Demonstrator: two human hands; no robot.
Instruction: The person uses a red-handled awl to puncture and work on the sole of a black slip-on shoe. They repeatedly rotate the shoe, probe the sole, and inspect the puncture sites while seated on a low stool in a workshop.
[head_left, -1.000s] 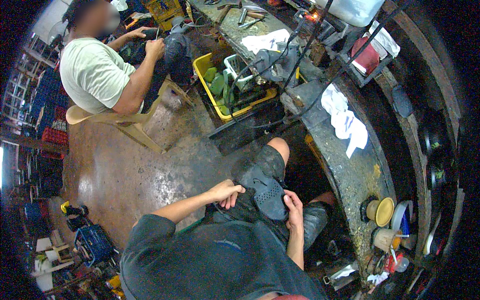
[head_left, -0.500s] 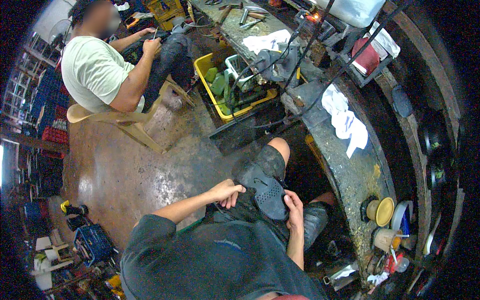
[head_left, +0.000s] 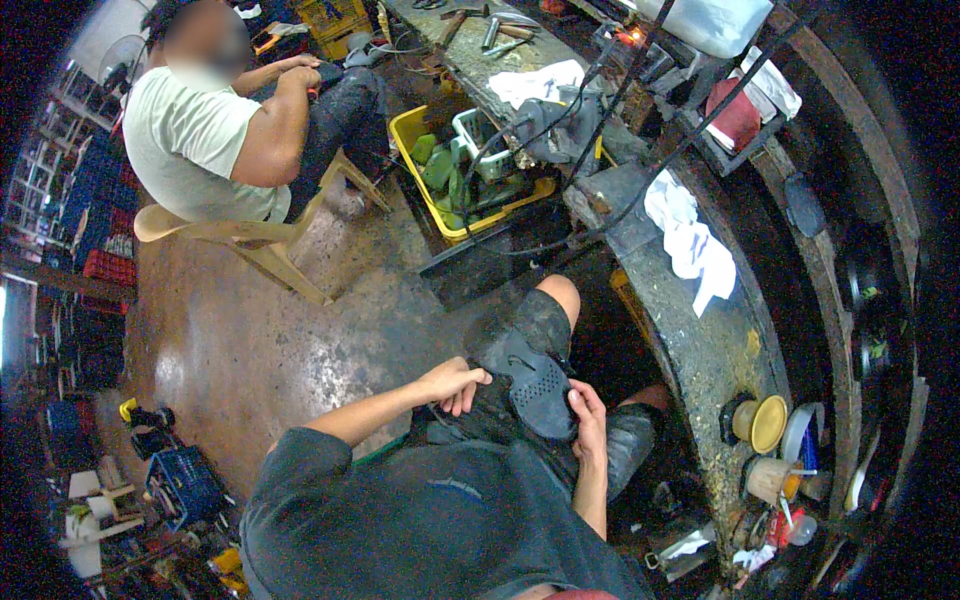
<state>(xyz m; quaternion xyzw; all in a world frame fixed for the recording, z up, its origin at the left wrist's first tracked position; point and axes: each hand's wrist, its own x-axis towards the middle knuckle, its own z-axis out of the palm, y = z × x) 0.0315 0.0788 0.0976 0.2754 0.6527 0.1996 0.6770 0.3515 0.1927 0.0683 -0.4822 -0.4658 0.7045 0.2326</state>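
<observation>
A dark grey, flat, rounded piece with rows of small holes (head_left: 543, 400) rests on my lap; it resembles a shoe part, but its exact kind does not show. My right hand (head_left: 589, 414) grips its right edge, thumb on top and fingers along the side. At the left edge of the piece is my left hand (head_left: 456, 384), fingers curled in and thumb tip pointing at it. Whatever the left fingers pinch is hidden against the dark clothing.
To my right runs a worn workbench (head_left: 690, 350) with white cloths (head_left: 690, 240) and a yellow-lidded tub (head_left: 768, 424). Ahead stands a yellow crate (head_left: 455, 232) of green pieces beneath a bench vise (head_left: 560, 125). A co-worker (head_left: 215, 140) sits on a plastic chair (head_left: 230, 232) at the far left.
My hands and the perforated piece have stayed put. The co-worker's upper body and arms have shifted, the hands now close together around a dark item.
</observation>
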